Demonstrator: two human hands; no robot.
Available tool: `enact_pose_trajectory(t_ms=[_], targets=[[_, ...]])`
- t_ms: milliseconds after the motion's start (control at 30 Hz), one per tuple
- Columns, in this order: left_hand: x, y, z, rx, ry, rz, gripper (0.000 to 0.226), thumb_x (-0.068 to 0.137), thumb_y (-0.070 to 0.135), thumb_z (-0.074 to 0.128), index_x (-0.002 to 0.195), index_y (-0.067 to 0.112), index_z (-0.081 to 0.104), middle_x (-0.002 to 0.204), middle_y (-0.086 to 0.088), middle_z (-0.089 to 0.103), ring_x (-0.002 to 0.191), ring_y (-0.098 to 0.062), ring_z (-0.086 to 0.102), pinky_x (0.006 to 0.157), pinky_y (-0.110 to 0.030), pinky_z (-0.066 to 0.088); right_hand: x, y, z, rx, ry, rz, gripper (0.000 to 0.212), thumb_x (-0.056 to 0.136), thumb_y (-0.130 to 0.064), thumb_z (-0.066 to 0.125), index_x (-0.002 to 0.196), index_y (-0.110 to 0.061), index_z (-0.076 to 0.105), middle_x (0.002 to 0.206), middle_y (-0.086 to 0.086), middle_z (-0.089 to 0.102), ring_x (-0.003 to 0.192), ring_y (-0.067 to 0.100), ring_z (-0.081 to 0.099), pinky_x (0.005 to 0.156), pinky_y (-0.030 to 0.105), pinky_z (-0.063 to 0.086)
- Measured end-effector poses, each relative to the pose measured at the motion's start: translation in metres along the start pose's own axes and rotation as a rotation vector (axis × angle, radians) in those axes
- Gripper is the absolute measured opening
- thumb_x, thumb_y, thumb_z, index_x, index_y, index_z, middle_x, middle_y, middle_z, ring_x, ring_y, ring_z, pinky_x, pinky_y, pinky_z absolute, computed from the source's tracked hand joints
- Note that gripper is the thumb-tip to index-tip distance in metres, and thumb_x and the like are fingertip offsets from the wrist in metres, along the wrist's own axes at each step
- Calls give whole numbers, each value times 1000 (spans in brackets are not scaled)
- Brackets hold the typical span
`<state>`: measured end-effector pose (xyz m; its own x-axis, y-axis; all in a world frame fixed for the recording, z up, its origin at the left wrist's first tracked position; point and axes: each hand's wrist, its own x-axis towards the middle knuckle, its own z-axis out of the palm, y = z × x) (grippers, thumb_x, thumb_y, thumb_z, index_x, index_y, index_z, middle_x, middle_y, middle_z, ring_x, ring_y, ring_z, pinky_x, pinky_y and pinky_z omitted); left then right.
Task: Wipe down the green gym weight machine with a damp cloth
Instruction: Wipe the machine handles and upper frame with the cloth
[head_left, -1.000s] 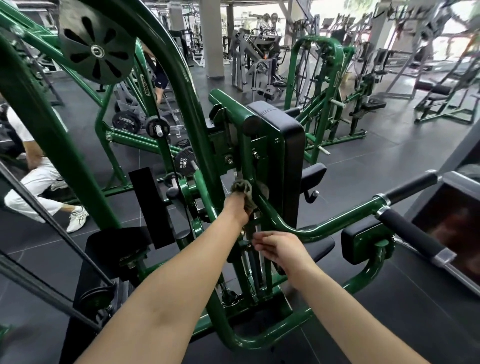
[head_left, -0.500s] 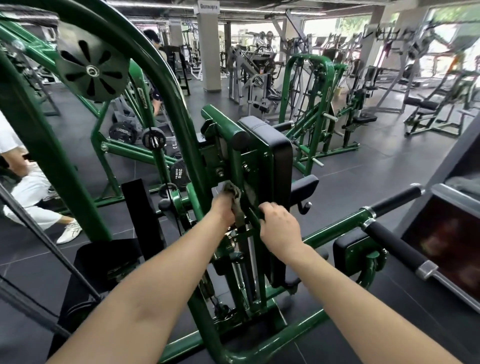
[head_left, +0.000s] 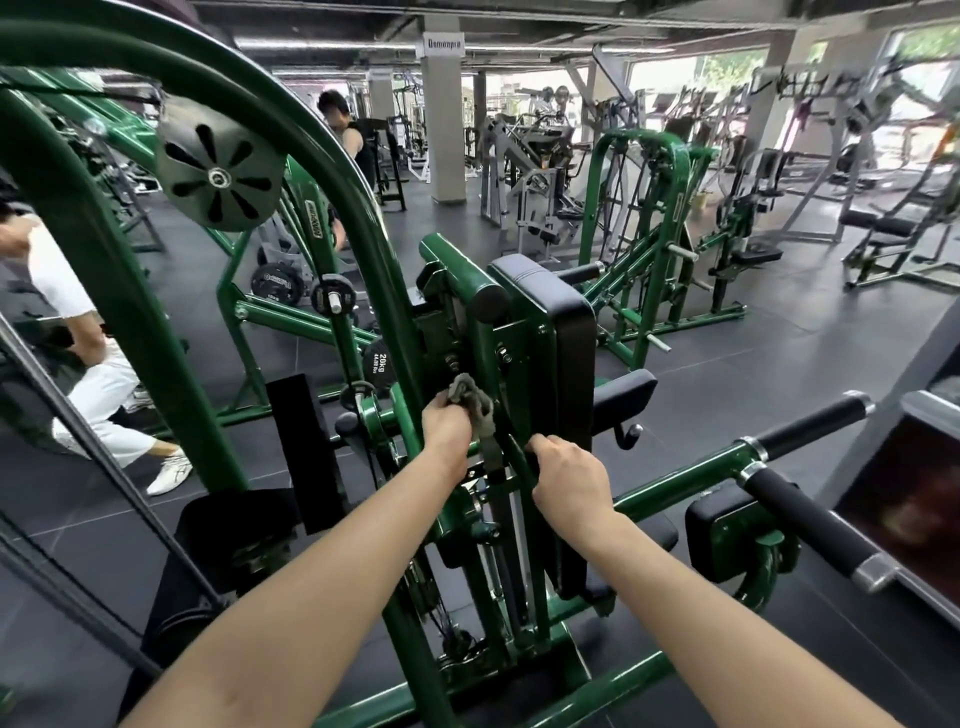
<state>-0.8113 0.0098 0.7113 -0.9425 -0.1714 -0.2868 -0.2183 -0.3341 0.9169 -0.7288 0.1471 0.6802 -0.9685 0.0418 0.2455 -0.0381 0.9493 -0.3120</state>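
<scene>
The crumpled grey-green damp cloth (head_left: 470, 397), soft and light, sits bunched in the left hand's (head_left: 445, 426) curled fingers against the rigid green steel weight machine's (head_left: 322, 171) central upright, while the right hand (head_left: 563, 480) wraps a slanted bar to steady.
</scene>
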Motion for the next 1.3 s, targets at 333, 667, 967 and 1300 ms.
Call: enact_pose_trajectory(t_ms=[333, 667, 967, 1300], targets=[[-78, 35, 25, -104, -259, 292, 35, 103, 13, 36, 111, -3, 66, 97, -17, 69, 87, -23, 67, 77, -31, 59, 34, -29, -57, 769, 267, -199, 39, 98, -24, 65, 137, -25, 63, 123, -13, 62, 114, 4, 60, 100, 31, 53], [-99, 108, 48, 129, -134, 701, 41, 108, 23, 33, 103, 18, 73, 96, 6, 77, 94, -7, 68, 88, -31, 52, 88, -39, -138, 740, 708, -351, 53, 89, -6, 68, 137, -28, 62, 128, -9, 65, 116, 13, 57, 95, 28, 48], [-18, 114, 36, 956, 130, 659, 29, 98, 24, 49, 117, 18, 70, 119, -6, 70, 110, -26, 64, 97, -39, 50, 141, -46, -157, 263, 73, -533, 31, 95, -28, 53, 120, -27, 72, 120, 1, 73, 107, 26, 64, 78, 30, 42], [-21, 120, 40, 1263, 234, 646, 12, 84, 3, 53, 93, 12, 54, 114, -2, 50, 99, -25, 50, 83, -34, 43, 215, -69, -157, 243, -193, -487, 38, 89, -9, 48, 114, -16, 76, 109, 11, 73, 90, 27, 63, 73, 25, 46]])
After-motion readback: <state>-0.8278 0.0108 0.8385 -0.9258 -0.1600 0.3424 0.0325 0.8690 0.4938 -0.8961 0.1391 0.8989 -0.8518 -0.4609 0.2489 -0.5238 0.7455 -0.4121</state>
